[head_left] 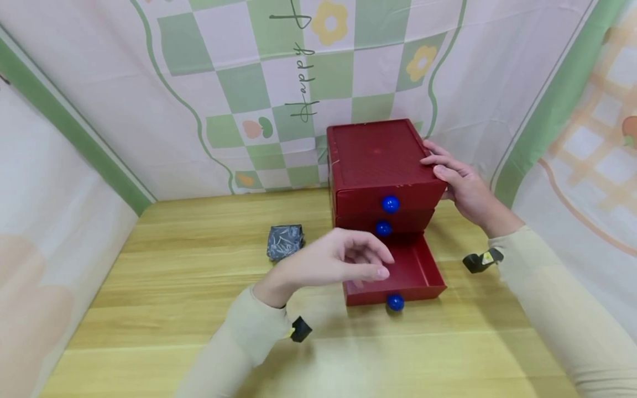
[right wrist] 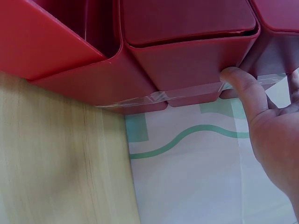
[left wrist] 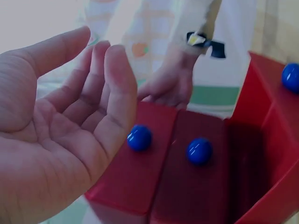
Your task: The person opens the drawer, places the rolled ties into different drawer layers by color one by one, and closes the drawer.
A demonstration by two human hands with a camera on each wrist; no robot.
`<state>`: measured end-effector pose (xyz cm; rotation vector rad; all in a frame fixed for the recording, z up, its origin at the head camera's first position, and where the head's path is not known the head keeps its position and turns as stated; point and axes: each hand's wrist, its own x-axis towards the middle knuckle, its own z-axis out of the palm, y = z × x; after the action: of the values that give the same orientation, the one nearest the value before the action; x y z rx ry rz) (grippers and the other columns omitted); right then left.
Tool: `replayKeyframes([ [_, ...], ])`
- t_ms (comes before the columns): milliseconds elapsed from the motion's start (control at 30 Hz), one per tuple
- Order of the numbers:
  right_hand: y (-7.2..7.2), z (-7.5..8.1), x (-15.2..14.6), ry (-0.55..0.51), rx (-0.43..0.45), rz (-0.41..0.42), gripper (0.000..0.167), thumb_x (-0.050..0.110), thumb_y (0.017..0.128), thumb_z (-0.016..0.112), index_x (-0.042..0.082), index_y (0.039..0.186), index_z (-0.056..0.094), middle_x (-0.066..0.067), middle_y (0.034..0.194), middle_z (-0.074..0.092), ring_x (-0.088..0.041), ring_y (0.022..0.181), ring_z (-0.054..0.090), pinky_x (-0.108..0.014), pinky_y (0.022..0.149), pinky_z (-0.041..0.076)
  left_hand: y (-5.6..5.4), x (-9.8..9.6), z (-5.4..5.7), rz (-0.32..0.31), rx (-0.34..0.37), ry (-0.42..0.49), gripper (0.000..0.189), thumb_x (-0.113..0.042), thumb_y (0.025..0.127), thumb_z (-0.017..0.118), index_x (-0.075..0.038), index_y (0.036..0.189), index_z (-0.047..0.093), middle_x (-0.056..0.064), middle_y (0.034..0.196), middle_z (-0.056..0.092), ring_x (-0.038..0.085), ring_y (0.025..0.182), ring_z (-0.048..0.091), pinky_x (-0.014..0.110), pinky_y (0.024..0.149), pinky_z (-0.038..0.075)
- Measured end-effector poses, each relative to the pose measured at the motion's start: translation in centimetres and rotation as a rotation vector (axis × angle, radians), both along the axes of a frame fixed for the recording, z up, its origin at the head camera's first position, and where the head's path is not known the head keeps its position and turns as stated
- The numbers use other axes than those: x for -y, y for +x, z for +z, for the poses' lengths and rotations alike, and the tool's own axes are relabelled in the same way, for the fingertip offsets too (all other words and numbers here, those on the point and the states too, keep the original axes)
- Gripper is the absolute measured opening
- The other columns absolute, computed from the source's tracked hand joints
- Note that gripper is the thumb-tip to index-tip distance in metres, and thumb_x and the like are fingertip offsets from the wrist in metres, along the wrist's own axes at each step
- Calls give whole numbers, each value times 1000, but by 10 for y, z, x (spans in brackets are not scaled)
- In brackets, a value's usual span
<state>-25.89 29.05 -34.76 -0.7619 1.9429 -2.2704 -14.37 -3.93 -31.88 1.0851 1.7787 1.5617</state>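
A dark red three-drawer box (head_left: 378, 152) with blue round knobs stands on the table, its bottom drawer (head_left: 435, 265) pulled out. That drawer's visible inside appears bare, though my left hand (head_left: 338, 257) covers part of it. This hand hovers over the drawer, fingers loosely bent, with nothing between thumb and fingers. My right hand (head_left: 465, 188) rests against the box's upper right side; in the right wrist view its thumb (right wrist: 247, 91) touches the red wall. Left of the box lies a small dark grey packet (head_left: 285, 241) with pale line markings, apart from both hands.
The wooden table (head_left: 199, 309) meets a patterned cloth backdrop (head_left: 234, 83) just behind the box. More cloth hangs along the left and right sides. Clear tape (right wrist: 196, 91) runs along the box's side. Each wrist wears a small black device (head_left: 301, 330).
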Motion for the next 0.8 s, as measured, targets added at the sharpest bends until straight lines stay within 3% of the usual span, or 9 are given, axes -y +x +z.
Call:
replayKeyframes([
  [200, 0, 0, 0, -9, 8, 6, 31, 10, 107, 48, 3, 132, 65, 0, 167, 21, -26, 147, 23, -28, 71, 60, -9, 20, 7, 205, -206, 64, 17, -7, 93, 74, -8, 109, 70, 2, 99, 71, 21, 89, 67, 38, 73, 58],
  [400, 0, 1, 0, -4, 8, 6, 31, 10, 107, 48, 3, 132, 64, 0, 167, 20, -26, 148, 22, -28, 71, 60, -21, 38, 7, 396, -316, 101, 17, -5, 91, 76, -3, 106, 70, 7, 102, 71, 20, 93, 67, 42, 77, 59],
  [667, 0, 1, 0, -3, 7, 10, 31, 10, 107, 48, 4, 132, 65, 0, 167, 20, -24, 149, 19, -28, 72, 60, -40, 70, -4, 573, -317, 200, 21, 7, 88, 74, 7, 108, 68, 13, 109, 71, 28, 99, 69, 39, 82, 60],
  [800, -1, 0, -1, -5, 4, 9, 31, 9, 107, 47, 4, 132, 65, 0, 167, 20, -25, 149, 20, -28, 72, 60, -45, 85, -12, 638, -292, 194, 26, 8, 89, 73, 7, 114, 68, 14, 118, 69, 26, 107, 67, 37, 86, 58],
])
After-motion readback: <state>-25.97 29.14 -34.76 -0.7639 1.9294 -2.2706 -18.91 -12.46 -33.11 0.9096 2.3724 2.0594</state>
